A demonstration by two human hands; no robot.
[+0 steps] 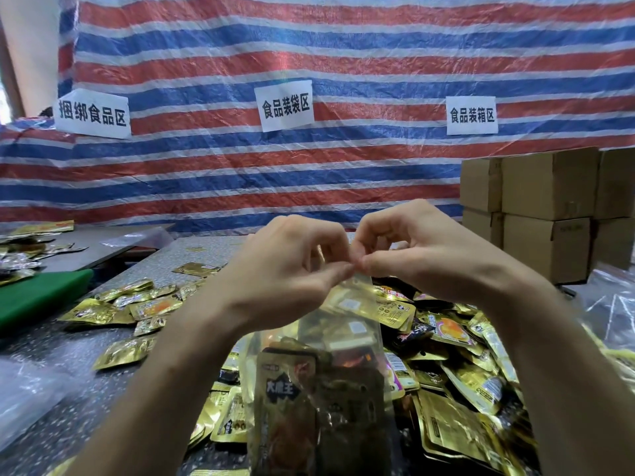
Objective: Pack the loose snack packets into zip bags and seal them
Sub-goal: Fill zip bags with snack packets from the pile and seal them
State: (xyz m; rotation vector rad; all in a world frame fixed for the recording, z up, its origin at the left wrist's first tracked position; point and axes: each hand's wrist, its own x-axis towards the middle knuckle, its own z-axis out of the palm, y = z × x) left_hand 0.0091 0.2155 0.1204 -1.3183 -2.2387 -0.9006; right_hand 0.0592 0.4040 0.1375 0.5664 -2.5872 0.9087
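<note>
Currently in hand: one clear zip bag (319, 389), stuffed with snack packets and hanging upright over the heap. Number inside unreadable.
Left hand (285, 269): grip pinching the bag's top strip, thumb against forefinger.
Right hand (422, 249): same pinch, fingertips meeting the left's at mid-strip.
Stage: looks like sealing. Fingers hide whether the strip is closed.
Loose packets (457, 372): heaped on the counter (86, 372) under and right of the bag. Dozens, too many to count, mostly gold with some black.
Strays (113, 307): roughly a dozen gold packets scattered to the left.
Done so far: no sealed bag in view, so most of the job likely remains.
Green board (37, 297): one, at the left edge.
Cardboard boxes (546, 214): six showing, stacked two high, far right.
Paper signs (286, 105): three, on the striped tarp (343, 56) behind.
</note>
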